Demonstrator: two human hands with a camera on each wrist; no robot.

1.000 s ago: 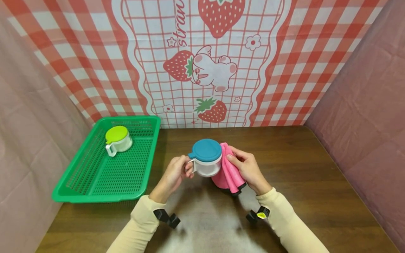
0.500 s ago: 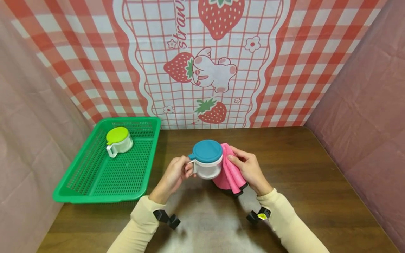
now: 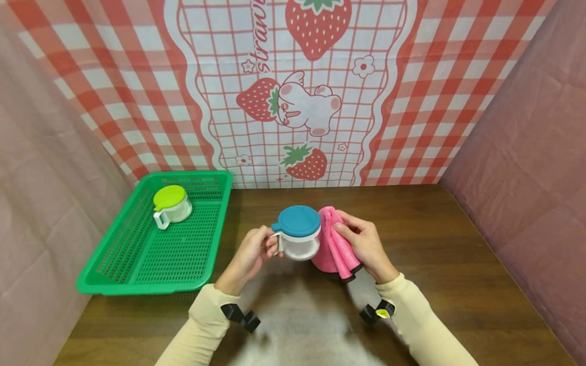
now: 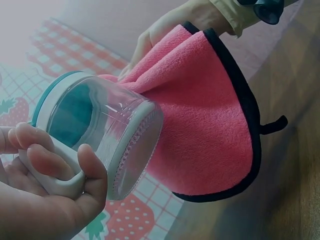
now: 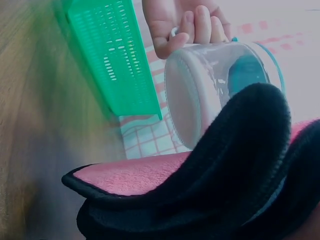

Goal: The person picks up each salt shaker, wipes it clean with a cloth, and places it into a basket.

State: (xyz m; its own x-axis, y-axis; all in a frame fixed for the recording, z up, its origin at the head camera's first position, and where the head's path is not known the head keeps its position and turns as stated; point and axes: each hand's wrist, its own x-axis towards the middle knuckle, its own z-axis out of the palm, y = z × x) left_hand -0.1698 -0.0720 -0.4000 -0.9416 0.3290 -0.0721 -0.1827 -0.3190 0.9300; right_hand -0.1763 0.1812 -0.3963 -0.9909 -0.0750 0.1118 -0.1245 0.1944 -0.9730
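A clear jar (image 3: 299, 246) with a blue lid (image 3: 299, 220) and a white side handle is held above the table. My left hand (image 3: 251, 254) grips its handle; in the left wrist view the fingers curl through the handle (image 4: 65, 172). On the jar's right side, my right hand (image 3: 363, 244) pinches a pink cloth (image 3: 336, 249) with black edging, which hangs down in folds. The cloth is close against the jar's wall in the head view; whether it touches cannot be told. In the right wrist view the cloth's dark edge (image 5: 250, 145) covers part of the jar.
A green perforated basket (image 3: 212, 239) stands at the left of the wooden table (image 3: 435, 254). Inside it, near the back, sits a similar jar with a lime-green lid (image 3: 170, 196). A checked strawberry-print cloth (image 3: 412, 91) hangs behind, with pink drapes (image 3: 517, 152) at the sides.
My right hand and the pink cloth have shifted slightly right, away from the jar. The left hand keeps its grip, and the jar has barely moved.
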